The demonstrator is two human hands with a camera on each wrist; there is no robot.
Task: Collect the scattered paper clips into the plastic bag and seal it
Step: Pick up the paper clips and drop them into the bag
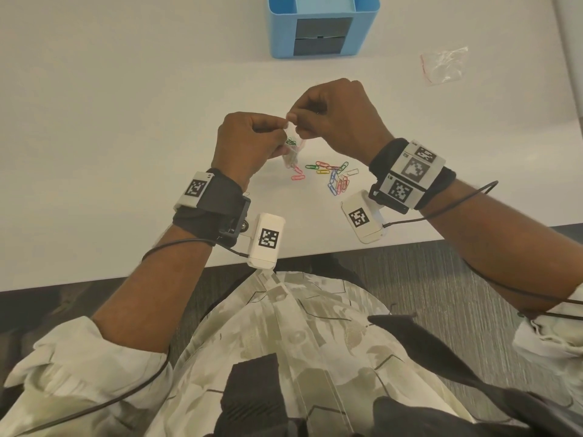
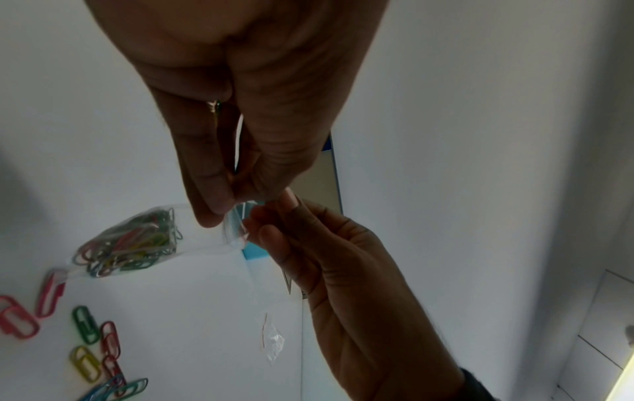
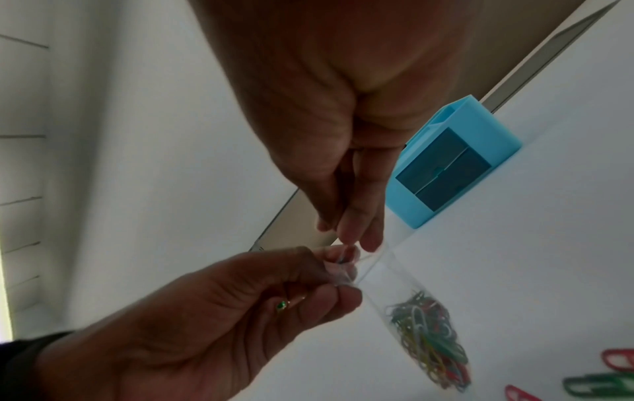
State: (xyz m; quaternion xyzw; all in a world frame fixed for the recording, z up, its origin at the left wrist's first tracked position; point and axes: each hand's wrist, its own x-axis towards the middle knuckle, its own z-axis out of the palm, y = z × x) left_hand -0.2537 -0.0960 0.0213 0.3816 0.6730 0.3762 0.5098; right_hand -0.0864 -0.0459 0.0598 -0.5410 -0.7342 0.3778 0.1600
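A small clear plastic bag (image 1: 293,151) (image 2: 144,241) (image 3: 411,312) hangs above the white table, with several coloured paper clips bunched in its bottom. My left hand (image 1: 249,140) (image 2: 223,206) (image 3: 329,274) pinches one side of the bag's top edge. My right hand (image 1: 331,115) (image 2: 274,219) (image 3: 350,236) pinches the top edge from the other side, fingertips almost meeting the left's. Several loose paper clips (image 1: 331,176) (image 2: 85,339) (image 3: 617,379) lie scattered on the table below and to the right of the bag.
A blue desk organiser (image 1: 321,25) (image 3: 452,165) stands at the table's far edge. A second clear bag (image 1: 444,64) (image 2: 272,339) with a red strip lies at the back right. The table's front edge (image 1: 315,253) runs just under my wrists.
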